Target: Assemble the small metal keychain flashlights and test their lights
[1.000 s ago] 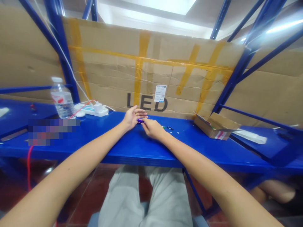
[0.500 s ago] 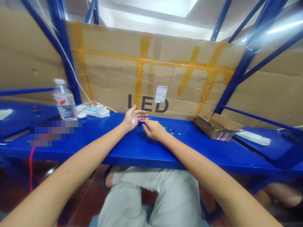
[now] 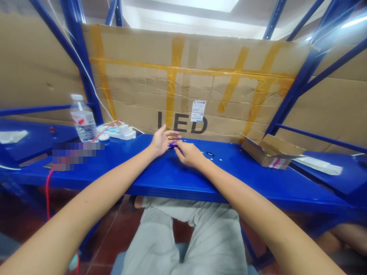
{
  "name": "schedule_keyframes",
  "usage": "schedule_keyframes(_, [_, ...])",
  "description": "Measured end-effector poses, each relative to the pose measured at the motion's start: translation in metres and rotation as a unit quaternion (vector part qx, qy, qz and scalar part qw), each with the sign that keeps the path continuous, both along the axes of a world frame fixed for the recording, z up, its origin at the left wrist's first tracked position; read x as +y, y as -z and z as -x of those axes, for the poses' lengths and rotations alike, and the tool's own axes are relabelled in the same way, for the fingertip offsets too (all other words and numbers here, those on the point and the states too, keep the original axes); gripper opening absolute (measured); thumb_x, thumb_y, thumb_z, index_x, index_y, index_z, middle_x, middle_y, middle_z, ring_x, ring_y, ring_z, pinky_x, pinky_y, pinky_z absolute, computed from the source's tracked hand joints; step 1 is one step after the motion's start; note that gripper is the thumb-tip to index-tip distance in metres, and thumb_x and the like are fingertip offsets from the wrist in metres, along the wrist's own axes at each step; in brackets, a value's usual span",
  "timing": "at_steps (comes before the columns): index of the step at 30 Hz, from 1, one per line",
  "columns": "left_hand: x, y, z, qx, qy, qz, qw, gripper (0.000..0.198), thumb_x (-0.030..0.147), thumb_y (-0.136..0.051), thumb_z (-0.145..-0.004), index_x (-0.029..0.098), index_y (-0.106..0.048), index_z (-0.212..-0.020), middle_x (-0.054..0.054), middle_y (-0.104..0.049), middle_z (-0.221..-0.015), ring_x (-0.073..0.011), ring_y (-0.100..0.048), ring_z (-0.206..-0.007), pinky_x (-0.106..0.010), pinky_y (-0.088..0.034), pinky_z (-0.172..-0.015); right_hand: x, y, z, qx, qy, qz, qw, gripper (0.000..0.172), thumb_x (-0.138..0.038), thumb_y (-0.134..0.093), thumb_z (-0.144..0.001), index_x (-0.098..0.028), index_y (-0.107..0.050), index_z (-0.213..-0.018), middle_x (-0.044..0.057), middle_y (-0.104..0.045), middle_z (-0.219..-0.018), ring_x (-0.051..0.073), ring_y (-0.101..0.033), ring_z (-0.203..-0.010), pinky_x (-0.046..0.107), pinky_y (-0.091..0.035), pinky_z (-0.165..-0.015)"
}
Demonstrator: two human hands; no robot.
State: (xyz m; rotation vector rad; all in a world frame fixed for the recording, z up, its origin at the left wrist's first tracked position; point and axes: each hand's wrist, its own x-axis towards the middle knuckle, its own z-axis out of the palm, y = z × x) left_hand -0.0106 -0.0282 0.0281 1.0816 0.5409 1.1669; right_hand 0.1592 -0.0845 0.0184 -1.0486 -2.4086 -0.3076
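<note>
My right hand (image 3: 191, 154) is closed round a small purple flashlight (image 3: 172, 145), its end pointing toward my left palm. My left hand (image 3: 161, 141) is open beside it, palm turned to the right, fingers stretched out, with a ring on one finger. Both hands are just above the blue table (image 3: 160, 173). Right of my right hand lie a small black oblong thing (image 3: 210, 154), a bit of something green and several small pale discs, too small to name.
An open cardboard box (image 3: 275, 152) stands at the right. At the left are a water bottle (image 3: 84, 120), a white power strip (image 3: 116, 131) and a red cable (image 3: 48, 194). A large cardboard sheet (image 3: 137, 91) marked LED closes off the back. Part of another person shows at lower right.
The bright spot of light on my left palm is gone. My hands keep nearly the same pose, and the view has shifted slightly.
</note>
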Motion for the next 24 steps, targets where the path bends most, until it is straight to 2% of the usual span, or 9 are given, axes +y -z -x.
schedule_keyframes(14, [-0.0080,-0.0055,0.0001,0.005,-0.009,0.018,1.000,0.067,0.061,-0.030,-0.096,0.009,-0.072,-0.087,-0.019,-0.075,-0.091,-0.0253,-0.067,-0.078,-0.034,-0.048,-0.066,-0.0010,-0.0039,-0.0030,-0.010,0.013,-0.015,1.000,0.026,-0.027,-0.041,-0.101,-0.016,-0.062,-0.112,0.013,-0.073,-0.112,0.023,-0.069,-0.097,0.031,-0.047,-0.085])
schedule_keyframes(24, [-0.0076,-0.0043,-0.0002,0.002,0.005,0.015,1.000,0.067,0.062,-0.030,-0.095,0.010,-0.072,-0.090,-0.020,-0.074,-0.093,-0.0263,-0.068,-0.079,-0.036,-0.050,-0.070,0.0013,-0.0028,-0.0049,-0.005,0.023,-0.017,1.000,0.030,-0.026,-0.040,-0.101,-0.016,-0.062,-0.119,0.013,-0.072,-0.118,0.023,-0.068,-0.104,0.031,-0.047,-0.087])
